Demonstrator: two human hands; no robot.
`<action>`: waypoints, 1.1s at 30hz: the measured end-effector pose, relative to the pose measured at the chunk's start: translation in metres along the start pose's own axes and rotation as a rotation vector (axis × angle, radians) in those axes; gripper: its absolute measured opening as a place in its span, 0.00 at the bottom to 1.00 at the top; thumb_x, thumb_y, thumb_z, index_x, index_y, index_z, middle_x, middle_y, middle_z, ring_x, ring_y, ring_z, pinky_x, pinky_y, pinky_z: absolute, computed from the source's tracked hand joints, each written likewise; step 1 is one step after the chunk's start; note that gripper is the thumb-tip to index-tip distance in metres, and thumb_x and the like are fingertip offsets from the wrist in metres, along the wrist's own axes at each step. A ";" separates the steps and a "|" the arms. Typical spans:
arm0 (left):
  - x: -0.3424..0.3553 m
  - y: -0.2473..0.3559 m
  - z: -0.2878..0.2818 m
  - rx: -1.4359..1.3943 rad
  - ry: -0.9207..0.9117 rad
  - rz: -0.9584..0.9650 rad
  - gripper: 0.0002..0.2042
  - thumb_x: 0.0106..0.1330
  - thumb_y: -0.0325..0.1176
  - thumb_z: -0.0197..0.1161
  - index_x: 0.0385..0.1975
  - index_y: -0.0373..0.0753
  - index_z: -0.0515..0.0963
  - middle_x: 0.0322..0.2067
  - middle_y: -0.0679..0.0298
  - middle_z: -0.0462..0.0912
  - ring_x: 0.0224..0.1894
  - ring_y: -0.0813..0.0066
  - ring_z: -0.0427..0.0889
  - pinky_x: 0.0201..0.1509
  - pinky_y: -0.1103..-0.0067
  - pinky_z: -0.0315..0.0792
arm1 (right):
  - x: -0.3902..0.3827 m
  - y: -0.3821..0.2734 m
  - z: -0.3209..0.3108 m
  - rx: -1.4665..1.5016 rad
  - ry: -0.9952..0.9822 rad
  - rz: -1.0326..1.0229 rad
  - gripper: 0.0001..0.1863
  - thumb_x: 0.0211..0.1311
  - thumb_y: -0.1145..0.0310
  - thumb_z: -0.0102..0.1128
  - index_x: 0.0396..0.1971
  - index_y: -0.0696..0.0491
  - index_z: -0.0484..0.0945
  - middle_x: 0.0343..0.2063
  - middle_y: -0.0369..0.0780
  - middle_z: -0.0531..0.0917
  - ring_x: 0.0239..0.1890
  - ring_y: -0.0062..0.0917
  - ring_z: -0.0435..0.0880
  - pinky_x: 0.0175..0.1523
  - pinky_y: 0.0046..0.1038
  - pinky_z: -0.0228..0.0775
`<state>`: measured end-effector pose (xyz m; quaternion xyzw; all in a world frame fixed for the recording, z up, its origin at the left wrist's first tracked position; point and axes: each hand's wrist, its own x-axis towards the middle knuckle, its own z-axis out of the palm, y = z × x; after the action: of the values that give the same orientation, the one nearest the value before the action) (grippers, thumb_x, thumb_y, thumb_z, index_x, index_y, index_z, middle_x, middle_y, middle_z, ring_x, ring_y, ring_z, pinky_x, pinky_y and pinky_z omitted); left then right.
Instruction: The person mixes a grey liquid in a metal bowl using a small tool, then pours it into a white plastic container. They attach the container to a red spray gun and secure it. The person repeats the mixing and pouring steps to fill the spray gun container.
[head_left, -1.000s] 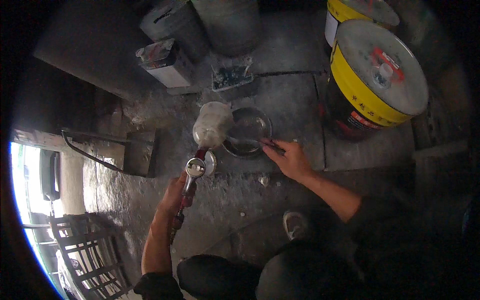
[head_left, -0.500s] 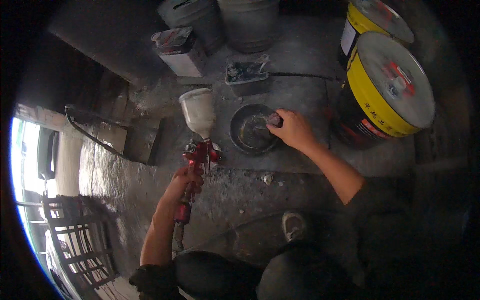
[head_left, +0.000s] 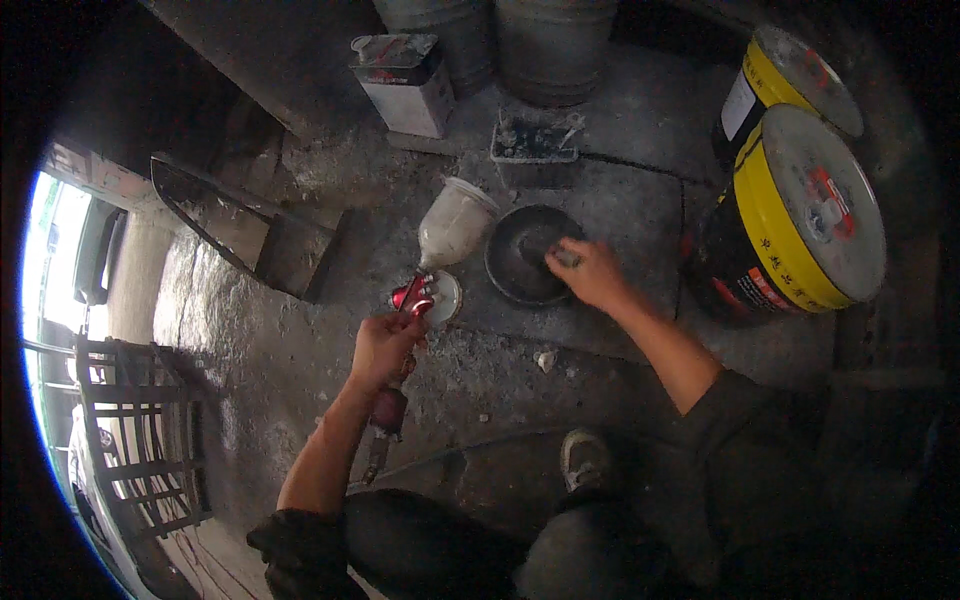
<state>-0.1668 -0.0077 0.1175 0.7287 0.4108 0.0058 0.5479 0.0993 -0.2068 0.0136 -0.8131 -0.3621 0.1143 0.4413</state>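
My left hand (head_left: 385, 350) is wrapped round the grip of a red spray gun (head_left: 408, 294). On top of the gun, a whitish paint cup (head_left: 455, 225) leans to the right. Behind the gun's head shows a pale round disc (head_left: 447, 297), partly covered by it. A hose fitting (head_left: 377, 455) hangs below the grip. Over the right side of a dark round bowl (head_left: 512, 278) on the floor, my right hand (head_left: 600, 278) pinches a small greyish wad (head_left: 568, 257). What the wad is made of is too blurred to tell.
Two black-and-yellow drums (head_left: 785, 245) stand at the right. Behind the bowl sits a stained rectangular tub (head_left: 535, 172), with a square can (head_left: 408, 100) and large grey buckets (head_left: 555, 60) farther back. A bent panel (head_left: 290, 255) lies at the left. My shoe (head_left: 585, 460) is near the front.
The view has shifted, so the surroundings appear farther right. The spray gun's cup has tipped toward the bowl, and the pale disc now shows. My right hand has moved lower over the bowl.
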 end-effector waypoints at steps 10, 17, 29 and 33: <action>-0.005 0.006 0.010 0.594 0.263 0.385 0.12 0.57 0.39 0.65 0.32 0.35 0.82 0.24 0.51 0.84 0.30 0.51 0.85 0.35 0.64 0.77 | -0.012 -0.018 -0.022 0.238 -0.056 0.076 0.16 0.60 0.59 0.66 0.32 0.60 0.82 0.25 0.42 0.85 0.26 0.26 0.84 0.31 0.25 0.72; -0.017 0.013 0.001 0.893 0.224 0.506 0.13 0.56 0.38 0.65 0.38 0.40 0.77 0.28 0.56 0.84 0.30 0.50 0.83 0.32 0.59 0.75 | 0.008 -0.070 -0.054 0.650 0.035 0.171 0.17 0.63 0.59 0.63 0.24 0.58 0.80 0.17 0.36 0.81 0.19 0.19 0.78 0.25 0.25 0.70; -0.010 -0.001 -0.022 1.096 0.337 0.616 0.14 0.56 0.37 0.66 0.41 0.43 0.73 0.33 0.62 0.83 0.29 0.56 0.83 0.30 0.62 0.75 | 0.026 -0.096 -0.074 0.825 0.110 0.209 0.12 0.61 0.63 0.62 0.28 0.57 0.80 0.18 0.37 0.81 0.16 0.18 0.78 0.20 0.22 0.67; -0.011 0.014 -0.016 1.153 0.316 0.677 0.15 0.57 0.37 0.65 0.42 0.44 0.72 0.33 0.64 0.83 0.29 0.56 0.83 0.30 0.61 0.75 | 0.034 -0.111 -0.050 0.897 -0.032 0.171 0.12 0.59 0.62 0.62 0.29 0.57 0.81 0.18 0.37 0.81 0.16 0.17 0.77 0.19 0.22 0.65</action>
<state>-0.1733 -0.0029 0.1397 0.9826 0.1728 0.0633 -0.0258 0.0946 -0.1768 0.1365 -0.5668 -0.2154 0.3084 0.7330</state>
